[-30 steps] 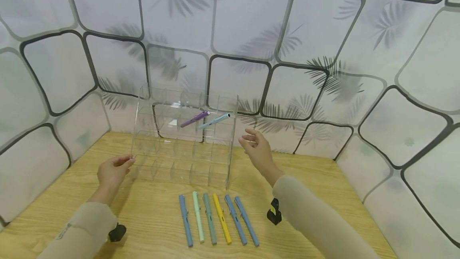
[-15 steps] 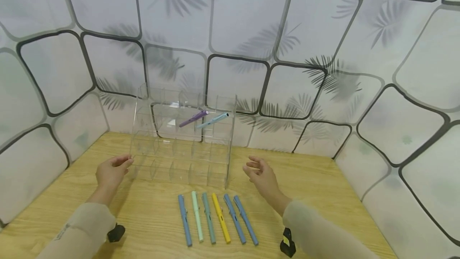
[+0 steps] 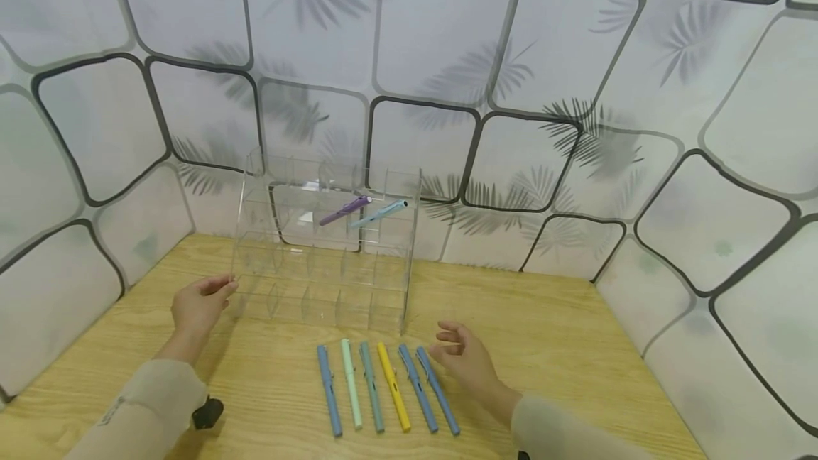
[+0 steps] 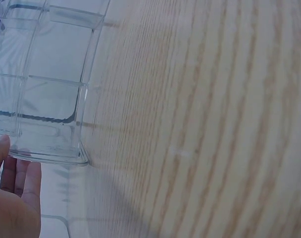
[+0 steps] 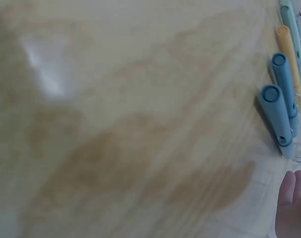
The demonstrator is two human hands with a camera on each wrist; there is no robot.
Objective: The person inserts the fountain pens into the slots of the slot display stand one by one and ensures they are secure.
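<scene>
A clear acrylic pen rack (image 3: 322, 272) with stepped compartments stands on the table. My left hand (image 3: 199, 304) pinches its left side panel; the left wrist view has thumb and fingers on opposite faces of the edge. On an upper tier lie a purple pen (image 3: 346, 211) and a light blue pen (image 3: 381, 214), both slanted. Before the rack is a row of pens: a blue pen (image 3: 329, 390), a mint pen (image 3: 351, 383), a teal pen (image 3: 371, 387), a yellow pen (image 3: 393, 387) and two more blue pens (image 3: 437, 390). My right hand (image 3: 469, 363), holding nothing, hovers by the rightmost blue pen's top end, fingers loosely bent.
The wooden table (image 3: 562, 346) reaches back to a patterned curtain (image 3: 434, 34) that encloses it on the back and both sides. The rack stands near the back curtain, its clear walls hard to make out.
My right hand has come down from beside the rack's upper right side toward the row of pens. The left hand stays at the rack's left edge. The pens have not moved.
</scene>
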